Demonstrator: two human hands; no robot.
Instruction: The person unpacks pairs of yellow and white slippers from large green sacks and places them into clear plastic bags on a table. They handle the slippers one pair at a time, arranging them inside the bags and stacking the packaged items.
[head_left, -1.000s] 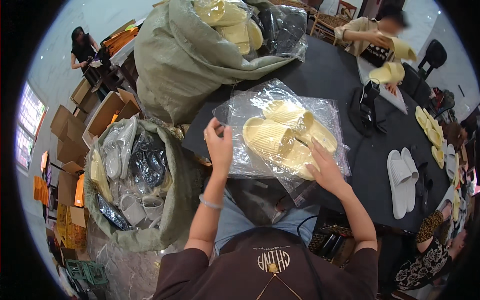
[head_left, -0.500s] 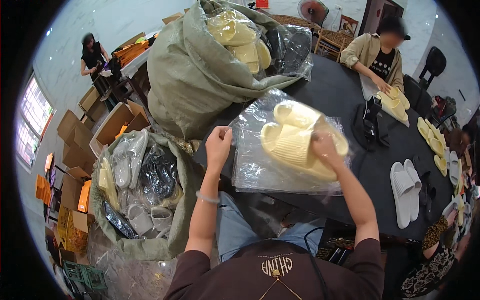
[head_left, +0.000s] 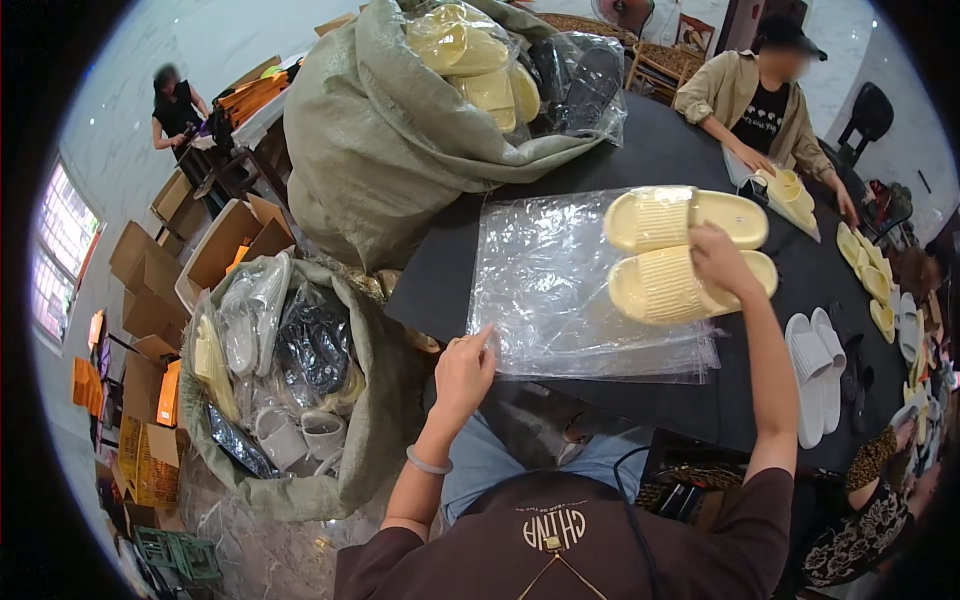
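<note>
A pair of pale yellow slide slippers (head_left: 650,285) lies side by side over the right part of a stack of clear plastic bags (head_left: 550,290). My right hand (head_left: 722,260) grips the pair between the two slippers, its fingers closed and partly hidden inside. At the stack's near left corner, my left hand (head_left: 464,375) has its index finger stretched out, the tip touching the bag edge. The other fingers of that hand are loosely curled, and nothing shows in them. The bags rest on a black table (head_left: 440,280).
A large greenish sack (head_left: 360,150) of bagged slippers stands at the back left, and another open sack (head_left: 365,440) is left of my legs. White slippers (head_left: 815,375) and more yellow ones line the table's right. Across it, a person (head_left: 750,110) handles yellow slippers.
My right hand has moved the yellow slippers right and turned them level. My left hand came nearer to me and released the bag corner it held up; the bag now lies flat.
</note>
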